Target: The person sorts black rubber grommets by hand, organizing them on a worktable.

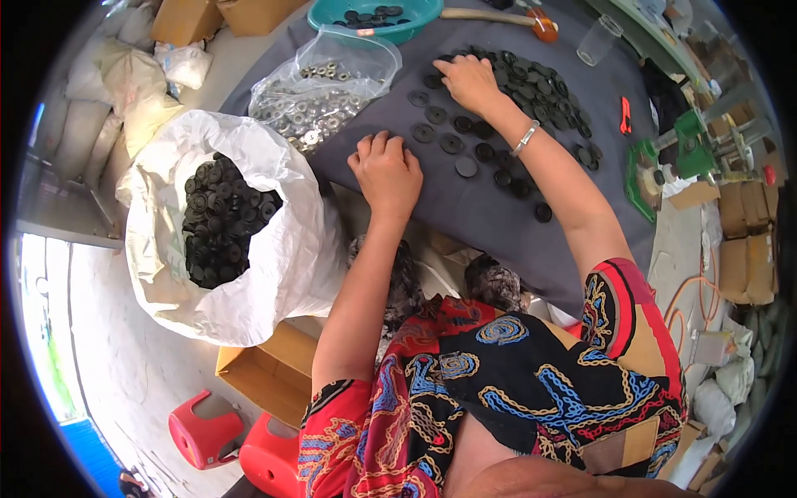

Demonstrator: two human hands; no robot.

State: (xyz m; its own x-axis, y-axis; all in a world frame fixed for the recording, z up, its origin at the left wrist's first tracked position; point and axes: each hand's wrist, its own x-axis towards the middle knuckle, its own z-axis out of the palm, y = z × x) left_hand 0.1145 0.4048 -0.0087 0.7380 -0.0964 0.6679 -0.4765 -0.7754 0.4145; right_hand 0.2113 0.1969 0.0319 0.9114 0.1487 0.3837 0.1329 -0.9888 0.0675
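Small round black discs, some with a ringed centre, lie across the dark cloth-covered table. My right hand, with a bracelet at its wrist, reaches to the far side of the loose discs. Its fingers are apart and lie over discs at the left end of a dense pile; none is seen gripped. Nearer me, discs are spread out singly, among them a smooth disc. My left hand rests on the table's near left edge, fingers lightly bent and a little apart, with nothing seen in it.
Left of the table stands a white sack full of black discs. A clear plastic bag of metal rings lies behind my left hand. Farther back are a teal basin and a hammer. A green hand press stands right; red stools lower left.
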